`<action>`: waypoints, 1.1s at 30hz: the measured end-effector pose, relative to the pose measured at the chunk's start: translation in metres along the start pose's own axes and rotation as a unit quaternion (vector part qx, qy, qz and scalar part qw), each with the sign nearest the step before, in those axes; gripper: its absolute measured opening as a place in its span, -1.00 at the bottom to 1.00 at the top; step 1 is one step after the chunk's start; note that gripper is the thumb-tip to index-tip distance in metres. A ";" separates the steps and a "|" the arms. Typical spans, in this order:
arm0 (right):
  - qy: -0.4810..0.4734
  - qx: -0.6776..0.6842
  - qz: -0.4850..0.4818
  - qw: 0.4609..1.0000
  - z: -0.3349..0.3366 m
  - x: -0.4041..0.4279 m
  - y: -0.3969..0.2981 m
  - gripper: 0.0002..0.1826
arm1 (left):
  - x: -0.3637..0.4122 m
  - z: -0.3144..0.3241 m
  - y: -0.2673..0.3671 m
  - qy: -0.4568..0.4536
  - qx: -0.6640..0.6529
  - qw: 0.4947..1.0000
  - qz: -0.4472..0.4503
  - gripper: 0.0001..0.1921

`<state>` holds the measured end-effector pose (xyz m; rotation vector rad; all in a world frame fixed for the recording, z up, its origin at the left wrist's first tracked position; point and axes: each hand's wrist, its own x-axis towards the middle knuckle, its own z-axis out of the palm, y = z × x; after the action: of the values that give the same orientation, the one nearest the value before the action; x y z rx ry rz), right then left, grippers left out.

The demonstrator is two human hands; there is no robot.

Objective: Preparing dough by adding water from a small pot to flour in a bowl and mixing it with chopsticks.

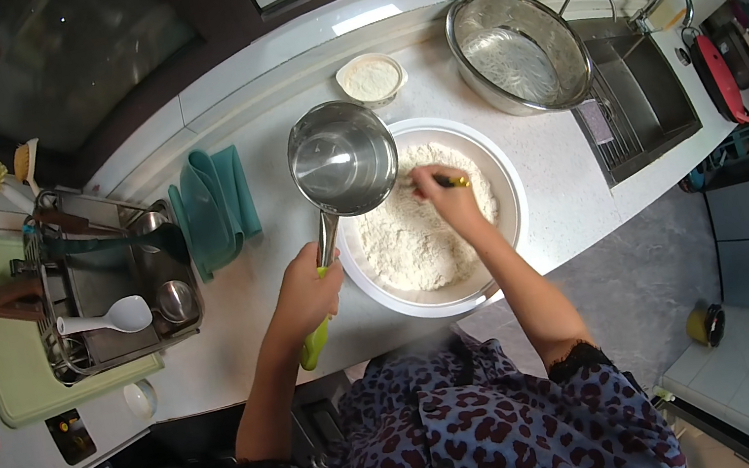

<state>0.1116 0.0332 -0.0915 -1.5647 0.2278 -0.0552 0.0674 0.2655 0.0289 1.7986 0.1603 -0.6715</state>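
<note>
My left hand [309, 287] grips the green handle of a metal ladle or small saucepan [344, 158], whose round bowl is over the left rim of a large white basin [519, 208]. Inside the basin lies white flour [415, 249], partly in clumps. My right hand [441, 192] is over the flour, closed around a dark and gold utensil handle [453, 181]; its far end is hidden or blurred. Behind the basin stands a small bowl of flour [371, 79].
A large steel bowl [466, 71] stands at the back right, beside the sink [649, 88]. To the left are folded teal mats [209, 210], a dish rack [133, 359] with a white rice paddle [126, 315], a green cutting board [11, 388] and a small cup [141, 400] near the counter's edge.
</note>
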 end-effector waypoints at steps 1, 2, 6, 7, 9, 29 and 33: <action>-0.049 -0.054 0.046 0.996 0.003 -0.005 0.000 -0.76 | -0.001 -0.001 0.001 0.002 0.000 1.000 -0.001 -0.84; -0.063 -0.052 0.056 0.995 0.003 -0.015 -0.001 -0.75 | -0.003 -0.001 0.003 0.003 0.007 1.000 -0.005 -0.82; -0.039 -0.169 0.031 0.984 -0.023 -0.021 -0.013 -0.73 | -0.009 -0.008 0.000 0.016 0.025 0.999 -0.012 -0.80; 0.013 -0.138 0.013 0.990 -0.033 -0.016 -0.007 -0.75 | -0.009 -0.007 0.001 0.014 0.026 1.000 -0.011 -0.80; 0.076 -0.220 -0.061 0.971 -0.041 -0.002 0.000 -0.77 | -0.009 -0.008 0.001 0.021 0.049 0.999 0.006 -0.79; -0.115 -0.122 0.040 0.985 -0.014 -0.035 -0.003 -0.76 | -0.023 -0.012 -0.001 0.026 0.038 0.999 0.002 -0.79; 0.015 -0.281 -0.073 0.957 -0.035 -0.027 -0.002 -0.80 | -0.030 -0.010 -0.003 0.022 0.041 0.999 0.012 -0.79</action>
<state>0.0793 0.0031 -0.0866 -2.1496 0.1573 -0.1377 0.0452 0.2818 0.0438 1.8924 0.1420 -0.6283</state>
